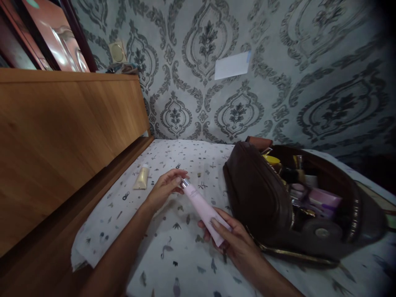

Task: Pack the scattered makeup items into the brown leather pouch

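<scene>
A pale pink squeeze tube (202, 206) with a shiny silver cap lies slantwise between my two hands, above the patterned sheet. My right hand (230, 233) grips its flat lower end, thumb on top. At the capped end, the fingers of my left hand (165, 187) are closed around the silver cap. Left of my left hand, a small cream-coloured tube (142, 177) with a white cap rests on the sheet. To the right stands a dark brown bag (256, 189), unzipped, with several cosmetics inside, among them a yellow round item (271, 160) and a pink pack (324, 200).
The white sheet (185, 264) with small printed figures covers the surface under my hands. A wooden panel (71, 136) runs along the left side. Behind is a wall with grey ornate wallpaper (207, 41), bearing a white paper (232, 66) and a switch (117, 52).
</scene>
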The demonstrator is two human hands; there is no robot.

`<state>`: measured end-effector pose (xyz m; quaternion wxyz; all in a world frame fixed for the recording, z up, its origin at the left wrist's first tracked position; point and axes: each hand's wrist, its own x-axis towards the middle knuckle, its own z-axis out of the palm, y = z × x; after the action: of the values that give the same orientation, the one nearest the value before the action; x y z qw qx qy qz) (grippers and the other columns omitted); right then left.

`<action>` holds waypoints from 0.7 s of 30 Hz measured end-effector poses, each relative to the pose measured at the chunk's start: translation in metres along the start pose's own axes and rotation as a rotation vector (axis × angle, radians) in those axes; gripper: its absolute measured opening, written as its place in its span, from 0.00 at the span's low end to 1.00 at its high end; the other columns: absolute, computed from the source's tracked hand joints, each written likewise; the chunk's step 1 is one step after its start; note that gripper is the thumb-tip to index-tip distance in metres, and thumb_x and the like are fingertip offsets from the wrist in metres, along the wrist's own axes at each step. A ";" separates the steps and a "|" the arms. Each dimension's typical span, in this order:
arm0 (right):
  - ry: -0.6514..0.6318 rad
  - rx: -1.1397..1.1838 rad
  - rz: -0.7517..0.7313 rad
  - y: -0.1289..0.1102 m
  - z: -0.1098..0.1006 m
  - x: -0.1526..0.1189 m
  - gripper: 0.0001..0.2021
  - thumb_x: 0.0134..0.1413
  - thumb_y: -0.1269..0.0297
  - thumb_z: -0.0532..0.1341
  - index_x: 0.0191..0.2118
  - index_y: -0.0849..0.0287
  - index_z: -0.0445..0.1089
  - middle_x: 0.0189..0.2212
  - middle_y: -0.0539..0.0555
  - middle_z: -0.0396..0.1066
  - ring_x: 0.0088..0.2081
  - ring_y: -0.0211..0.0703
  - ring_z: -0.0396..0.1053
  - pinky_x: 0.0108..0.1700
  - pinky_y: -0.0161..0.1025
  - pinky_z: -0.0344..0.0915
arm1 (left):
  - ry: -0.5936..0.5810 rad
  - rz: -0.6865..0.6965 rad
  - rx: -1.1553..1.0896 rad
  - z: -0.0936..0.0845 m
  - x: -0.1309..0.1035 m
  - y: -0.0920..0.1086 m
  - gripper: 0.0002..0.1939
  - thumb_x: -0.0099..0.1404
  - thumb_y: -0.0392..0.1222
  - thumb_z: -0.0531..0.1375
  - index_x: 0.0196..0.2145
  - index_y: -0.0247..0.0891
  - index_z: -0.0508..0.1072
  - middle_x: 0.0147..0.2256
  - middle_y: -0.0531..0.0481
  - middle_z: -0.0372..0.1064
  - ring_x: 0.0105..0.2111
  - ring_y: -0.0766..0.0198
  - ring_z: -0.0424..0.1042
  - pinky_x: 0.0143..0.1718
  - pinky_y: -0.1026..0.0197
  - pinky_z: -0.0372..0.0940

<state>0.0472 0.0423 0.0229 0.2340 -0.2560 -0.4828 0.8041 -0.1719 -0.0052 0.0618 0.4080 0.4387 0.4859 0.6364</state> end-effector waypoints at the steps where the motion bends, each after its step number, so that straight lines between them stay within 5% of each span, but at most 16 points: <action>1: -0.004 -0.006 -0.004 0.000 0.000 0.000 0.28 0.45 0.49 0.70 0.50 0.59 0.71 0.31 0.57 0.75 0.27 0.38 0.69 0.21 0.28 0.57 | 0.019 -0.016 0.035 0.000 0.001 -0.001 0.20 0.60 0.54 0.63 0.42 0.36 0.74 0.38 0.45 0.71 0.35 0.64 0.68 0.32 0.65 0.64; 4: -0.003 -0.023 0.006 0.000 0.001 0.000 0.29 0.42 0.48 0.71 0.49 0.59 0.72 0.31 0.57 0.75 0.26 0.37 0.68 0.20 0.28 0.56 | 0.018 -0.046 0.097 -0.003 0.003 -0.005 0.19 0.59 0.54 0.64 0.37 0.34 0.75 0.28 0.51 0.66 0.27 0.69 0.63 0.25 0.68 0.58; 12: 0.008 0.067 0.025 0.002 -0.001 0.001 0.27 0.44 0.47 0.70 0.47 0.58 0.72 0.29 0.56 0.75 0.25 0.37 0.69 0.20 0.28 0.56 | -0.054 0.017 0.046 -0.006 0.001 -0.003 0.19 0.60 0.50 0.64 0.45 0.38 0.76 0.41 0.45 0.71 0.36 0.65 0.66 0.34 0.65 0.60; 21: 0.015 0.112 0.047 0.001 -0.001 0.002 0.28 0.40 0.46 0.71 0.45 0.59 0.72 0.27 0.55 0.75 0.23 0.36 0.68 0.19 0.27 0.53 | -0.042 0.024 0.127 -0.004 0.003 -0.007 0.15 0.59 0.49 0.65 0.39 0.36 0.77 0.31 0.50 0.67 0.28 0.69 0.62 0.29 0.67 0.57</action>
<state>0.0462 0.0431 0.0212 0.2327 -0.2598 -0.4292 0.8332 -0.1763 -0.0019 0.0547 0.3817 0.4830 0.5112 0.5997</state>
